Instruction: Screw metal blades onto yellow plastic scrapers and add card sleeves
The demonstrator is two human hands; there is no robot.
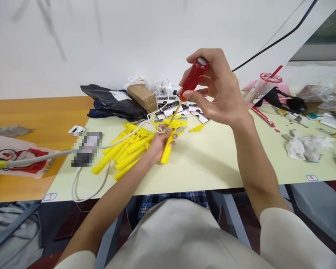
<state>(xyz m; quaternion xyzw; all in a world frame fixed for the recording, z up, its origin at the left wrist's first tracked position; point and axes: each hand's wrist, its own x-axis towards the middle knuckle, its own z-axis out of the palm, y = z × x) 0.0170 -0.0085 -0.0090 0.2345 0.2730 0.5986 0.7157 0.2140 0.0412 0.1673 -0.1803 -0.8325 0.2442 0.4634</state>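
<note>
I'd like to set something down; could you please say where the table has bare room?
Between the held yellow tool and the crumpled tissues, partly beneath the right forearm. Left of that is crowded: yellow tool pile, black bag.

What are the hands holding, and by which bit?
The right hand grips a screwdriver by its red handle. The left hand holds a yellow tool by its handle's upper part, just below the head.

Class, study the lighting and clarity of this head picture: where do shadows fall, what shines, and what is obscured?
Head view: a soft shadow darkens the table beside the right forearm, and faint grey streaks cross the wall; head view: the red screwdriver catches small highlights; head view: coarse pixel blocks hide the gadget at left.
</note>
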